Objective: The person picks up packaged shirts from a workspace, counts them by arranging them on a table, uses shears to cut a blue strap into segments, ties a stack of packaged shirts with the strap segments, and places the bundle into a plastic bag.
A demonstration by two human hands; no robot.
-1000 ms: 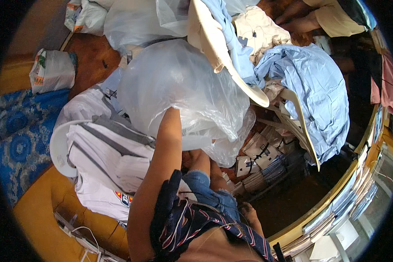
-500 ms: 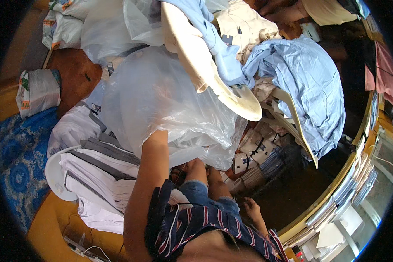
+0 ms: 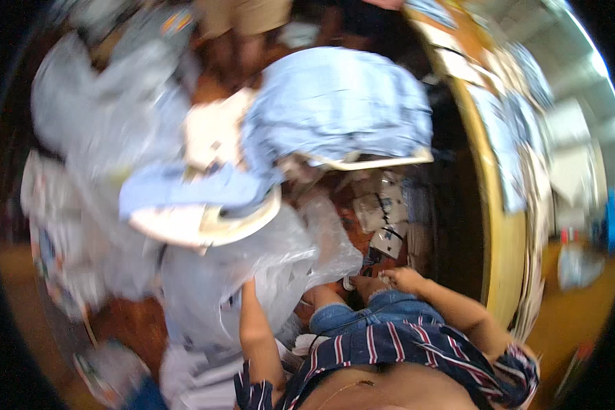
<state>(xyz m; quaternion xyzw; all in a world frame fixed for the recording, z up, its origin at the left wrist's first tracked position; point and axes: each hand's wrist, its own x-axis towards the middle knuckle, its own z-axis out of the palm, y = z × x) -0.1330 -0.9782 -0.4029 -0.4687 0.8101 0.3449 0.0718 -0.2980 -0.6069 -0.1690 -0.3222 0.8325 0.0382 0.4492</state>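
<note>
Beyond the person's denim shorts (image 3: 338, 318), a clear plastic bag (image 3: 208, 290) hides the left hand, its grip impossible to tell, while the right hand (image 3: 404, 279), hold also unclear, lies by one knee (image 3: 372, 288), probably better used steadying the bag.

At least three plastic bags (image 3: 287, 253), one striped shirt (image 3: 396, 352)

A heap of light blue cloth garments (image 3: 342, 102) bulges over a thin cream curved edge (image 3: 386, 163). Left of it lies a crumpled pale cream garment (image 3: 215, 130). On the right, a long yellow-brown wooden desk (image 3: 507, 266) carries stacks of folded light blue and beige garments (image 3: 501, 171). Beyond the heap, leftward, stands a person in tan shorts (image 3: 249, 17).
</note>
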